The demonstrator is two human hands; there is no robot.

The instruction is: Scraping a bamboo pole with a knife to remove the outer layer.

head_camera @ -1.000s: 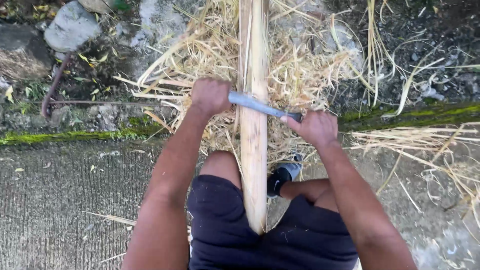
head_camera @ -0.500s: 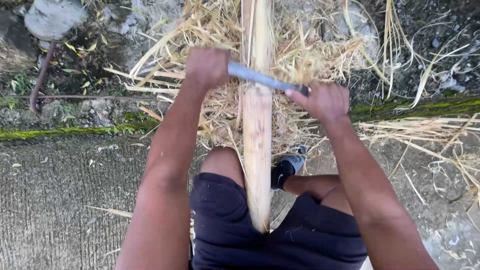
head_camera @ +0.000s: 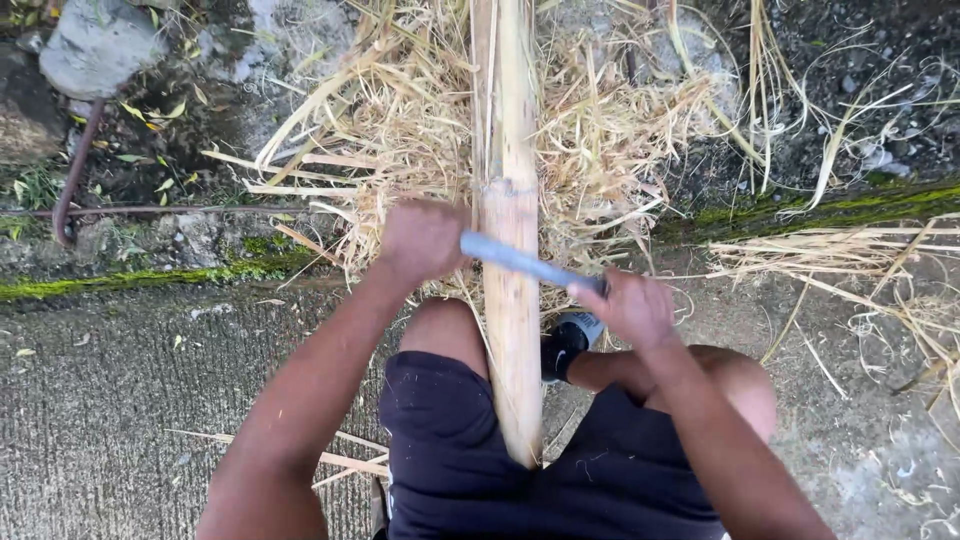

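both fists, left hand [head_camera: 422, 240] and right hand [head_camera: 632, 308], lower on bamboo pole [head_camera: 510, 300], seemingly gripping blade [head_camera: 520, 262]

The long pale bamboo pole [head_camera: 508, 250] runs off at twelve o'clock; its near end hides between the thighs. Both fists hide the grey metal blade's [head_camera: 525, 263] ends.

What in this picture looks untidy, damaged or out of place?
Pale shavings lie strewn around the bamboo pole, which both hands scrape with a blade. A bent, rusty rod lies in the dirt at upper left.
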